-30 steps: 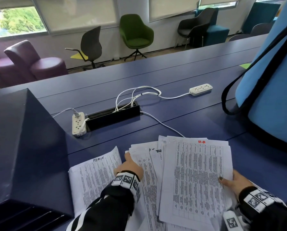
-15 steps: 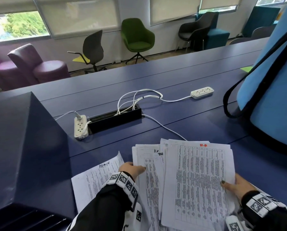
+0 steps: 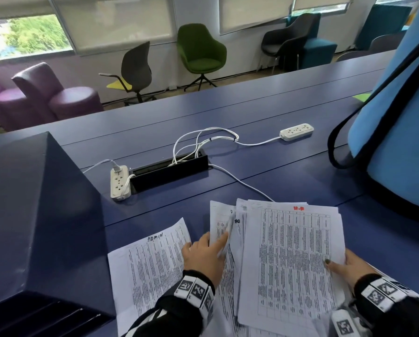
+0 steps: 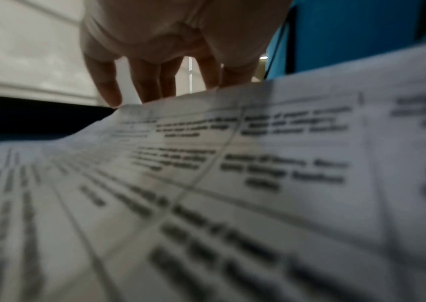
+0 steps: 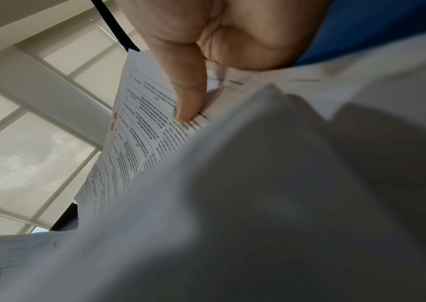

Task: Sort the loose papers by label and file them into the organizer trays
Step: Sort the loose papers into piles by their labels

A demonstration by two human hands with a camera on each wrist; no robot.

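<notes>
Seen from the head camera: papers [image 3: 288,261] fanned on the blue table [image 3: 264,113], gripped at the right edge by the right hand [image 3: 349,266], thumb on top of the sheet with a red label. Left hand [image 3: 203,256] at the stack's left edge, fingers curled round a lifted sheet [image 3: 224,229]. Just left, a separate sheet [image 3: 152,266] lying flat, marked "ADMIN" in handwriting. At far left, the dark organizer [image 3: 40,215], tray slots visible at its lower front; contents too dark to tell. Beyond the papers, two white power strips, one [image 3: 118,182] beside a black cable box [image 3: 169,171] with white cords running into it, the other [image 3: 296,131] further right. Blue bag [image 3: 398,117] at right.

Only in the left wrist view: fingers [image 4: 108,85] pointing down behind the raised paper edge, tips hidden; print blurred. Only in the right wrist view: thumb [image 5: 188,96] pressed on the printed sheet beside the red mark, remaining fingers hidden beneath the stack.
</notes>
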